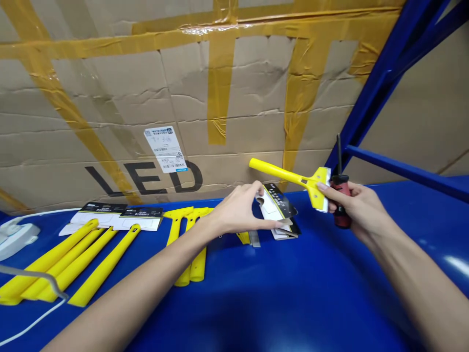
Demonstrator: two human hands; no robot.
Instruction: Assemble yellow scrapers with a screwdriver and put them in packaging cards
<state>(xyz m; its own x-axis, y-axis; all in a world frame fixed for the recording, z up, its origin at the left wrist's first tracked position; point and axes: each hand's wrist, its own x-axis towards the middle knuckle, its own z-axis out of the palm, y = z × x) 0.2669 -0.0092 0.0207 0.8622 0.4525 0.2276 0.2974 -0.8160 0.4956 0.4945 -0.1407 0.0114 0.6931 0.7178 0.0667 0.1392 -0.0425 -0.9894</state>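
Observation:
My left hand [238, 208] has its thumb and fingers curved round the near edge of a folded black-and-white packaging card [274, 205], with more card beneath it. Between thumb and fingers of my right hand [361, 210] is the head of a yellow scraper [286, 173], its handle pointing left. That same hand also grips a screwdriver [341, 200] with a red and black handle, shaft upward. Partly behind my left wrist, yellow scraper parts [198, 264] lie on the blue surface. A small metal blade [254, 239] rests beside a yellow piece below my left hand.
Several yellow scraper handles [104, 266] with printed cards [141, 217] lie at left on the blue surface [293, 293]. A white round device [18, 239] with a cable stands at the far left. Behind is a taped cardboard box [120, 98]; a blue metal frame [373, 98] rises at right.

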